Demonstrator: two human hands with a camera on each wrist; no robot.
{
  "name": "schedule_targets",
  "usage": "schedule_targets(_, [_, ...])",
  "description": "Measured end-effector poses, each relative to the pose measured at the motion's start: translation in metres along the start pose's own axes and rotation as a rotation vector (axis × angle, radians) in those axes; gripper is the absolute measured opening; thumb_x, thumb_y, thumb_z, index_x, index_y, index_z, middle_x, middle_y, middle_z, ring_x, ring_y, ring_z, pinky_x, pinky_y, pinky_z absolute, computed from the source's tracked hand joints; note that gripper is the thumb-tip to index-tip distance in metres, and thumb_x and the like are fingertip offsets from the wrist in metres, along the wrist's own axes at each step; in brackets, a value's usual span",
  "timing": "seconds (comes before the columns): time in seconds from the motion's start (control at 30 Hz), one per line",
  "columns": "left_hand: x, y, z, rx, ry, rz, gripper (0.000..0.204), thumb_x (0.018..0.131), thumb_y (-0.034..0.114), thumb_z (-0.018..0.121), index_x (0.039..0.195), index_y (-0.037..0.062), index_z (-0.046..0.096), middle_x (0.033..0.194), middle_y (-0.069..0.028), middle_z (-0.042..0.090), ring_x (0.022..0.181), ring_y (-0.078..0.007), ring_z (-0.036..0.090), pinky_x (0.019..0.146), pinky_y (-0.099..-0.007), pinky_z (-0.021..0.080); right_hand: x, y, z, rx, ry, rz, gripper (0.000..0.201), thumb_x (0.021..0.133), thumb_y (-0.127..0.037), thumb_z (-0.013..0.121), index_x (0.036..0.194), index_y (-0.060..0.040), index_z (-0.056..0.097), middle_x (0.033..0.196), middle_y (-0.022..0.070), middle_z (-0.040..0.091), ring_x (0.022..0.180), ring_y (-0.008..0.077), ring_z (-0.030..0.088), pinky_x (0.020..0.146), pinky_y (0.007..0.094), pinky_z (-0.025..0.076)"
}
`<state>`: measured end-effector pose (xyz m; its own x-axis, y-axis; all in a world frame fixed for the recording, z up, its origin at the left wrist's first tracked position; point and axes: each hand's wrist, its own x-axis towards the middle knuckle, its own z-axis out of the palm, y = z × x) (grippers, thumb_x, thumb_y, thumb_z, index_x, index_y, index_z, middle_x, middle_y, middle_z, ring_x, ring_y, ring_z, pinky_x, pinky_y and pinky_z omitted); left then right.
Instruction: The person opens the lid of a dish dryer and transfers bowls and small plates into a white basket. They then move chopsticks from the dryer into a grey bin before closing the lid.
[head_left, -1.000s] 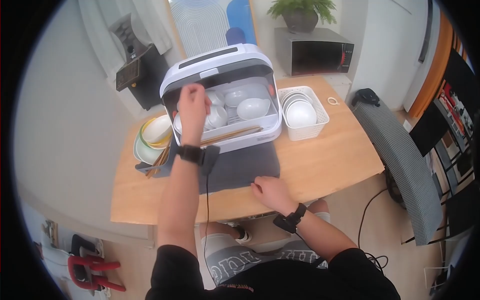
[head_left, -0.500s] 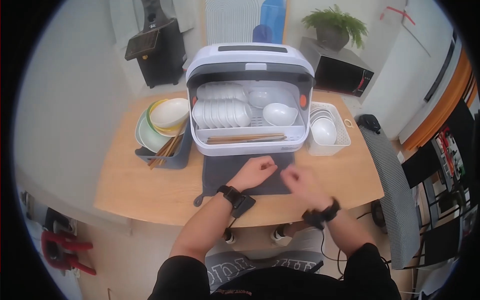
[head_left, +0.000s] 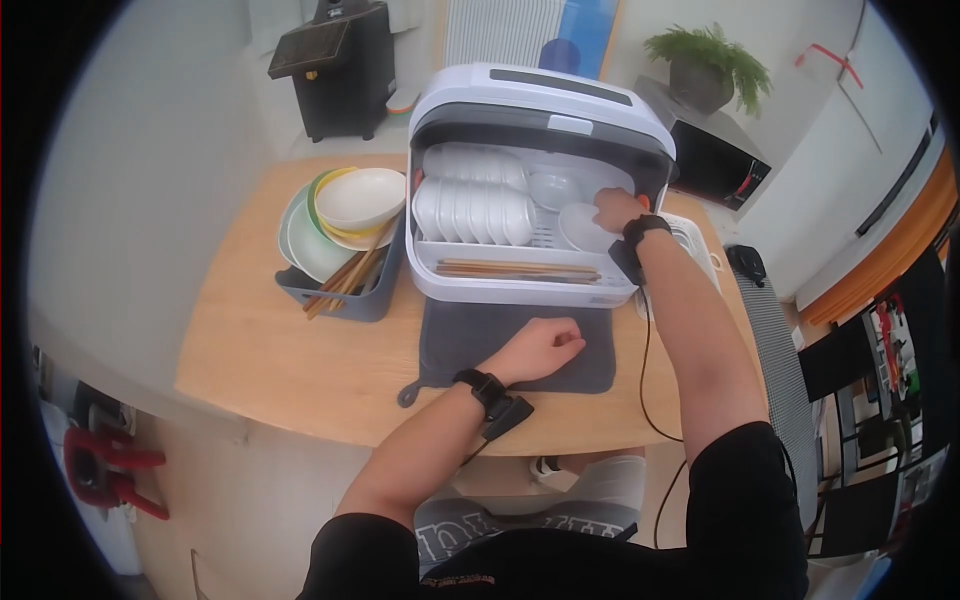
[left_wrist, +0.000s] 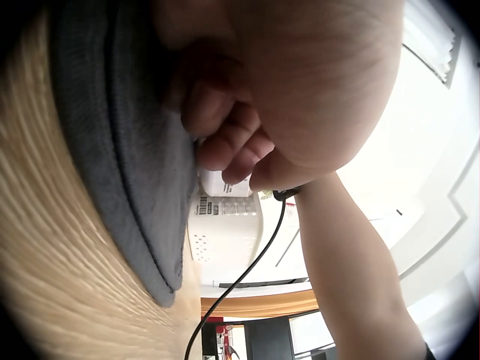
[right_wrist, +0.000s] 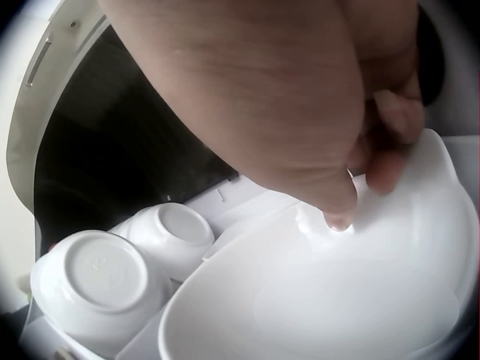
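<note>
A white dish cabinet (head_left: 540, 95) stands open at the back of the wooden table (head_left: 300, 350). My right hand (head_left: 612, 208) reaches inside it on the right and pinches the rim of a white bowl (head_left: 580, 232). The right wrist view shows the thumb pressed inside that bowl (right_wrist: 337, 300) with the fingers (right_wrist: 394, 120) behind its rim. Two small upturned cups (right_wrist: 94, 274) sit beside it. My left hand (head_left: 548, 345) rests curled on the grey mat (head_left: 480, 340) before the cabinet, holding nothing. Its fingers (left_wrist: 225, 142) are folded into the palm against the mat (left_wrist: 127, 150).
A row of white dishes (head_left: 470, 210) fills the cabinet's left side, with chopsticks (head_left: 520, 268) in its front tray. A grey bin (head_left: 340, 300) with bowls (head_left: 360, 200) and chopsticks stands at the left. A white basket (head_left: 700, 250), microwave (head_left: 720, 160) and chair (head_left: 770, 320) are at the right.
My left hand left the cabinet and came down onto the mat. My right hand rose from the mat into the cabinet's right side and took the bowl's rim. The view shifted left.
</note>
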<state>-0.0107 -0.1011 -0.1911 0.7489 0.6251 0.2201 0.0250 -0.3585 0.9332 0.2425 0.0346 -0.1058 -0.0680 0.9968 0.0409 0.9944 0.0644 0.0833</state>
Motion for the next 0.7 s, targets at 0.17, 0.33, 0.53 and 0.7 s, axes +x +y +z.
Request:
schedule_targets(0.17, [-0.002, 0.006, -0.004, 0.012, -0.042, -0.040, 0.018, 0.092, 0.018, 0.064, 0.091, 0.0000, 0.063, 0.069, -0.0049, 0.062, 0.062, -0.0114, 0.054, 0.059, -0.0279, 0.045, 0.013, 0.010, 0.007, -0.034, 0.067, -0.016, 0.021, 0.081, -0.004, 0.054, 0.094, 0.0028, 0.069, 0.100, 0.0279, 0.067, 0.098, 0.0404, 0.065, 0.087, 0.0442, 0.053])
schedule_targets(0.33, [-0.001, 0.006, -0.003, 0.008, -0.027, -0.051, 0.018, 0.092, 0.018, 0.065, 0.093, 0.0005, 0.065, 0.072, -0.0059, 0.064, 0.064, -0.0118, 0.056, 0.061, -0.0276, 0.047, -0.020, -0.011, -0.048, 0.033, 0.222, -0.085, 0.017, 0.082, -0.003, 0.055, 0.094, 0.0025, 0.066, 0.094, 0.0267, 0.067, 0.092, 0.0413, 0.065, 0.083, 0.0462, 0.053])
schedule_targets(0.53, [-0.001, 0.010, -0.005, 0.037, 0.006, -0.072, 0.019, 0.091, 0.019, 0.064, 0.092, 0.0005, 0.065, 0.074, -0.0084, 0.066, 0.065, -0.0146, 0.058, 0.063, -0.0300, 0.048, -0.122, -0.009, -0.118, 0.210, 0.467, 0.032, 0.014, 0.087, -0.008, 0.059, 0.096, 0.0022, 0.061, 0.087, 0.0241, 0.066, 0.086, 0.0423, 0.064, 0.076, 0.0462, 0.051])
schedule_targets(0.7, [0.001, 0.005, -0.006, -0.013, 0.012, -0.094, 0.020, 0.091, 0.020, 0.064, 0.092, 0.0001, 0.065, 0.072, -0.0086, 0.065, 0.064, -0.0158, 0.058, 0.063, -0.0307, 0.048, -0.165, 0.050, -0.091, 0.217, 0.456, 0.193, 0.014, 0.089, -0.011, 0.061, 0.093, 0.0020, 0.060, 0.085, 0.0231, 0.066, 0.083, 0.0419, 0.063, 0.073, 0.0474, 0.049])
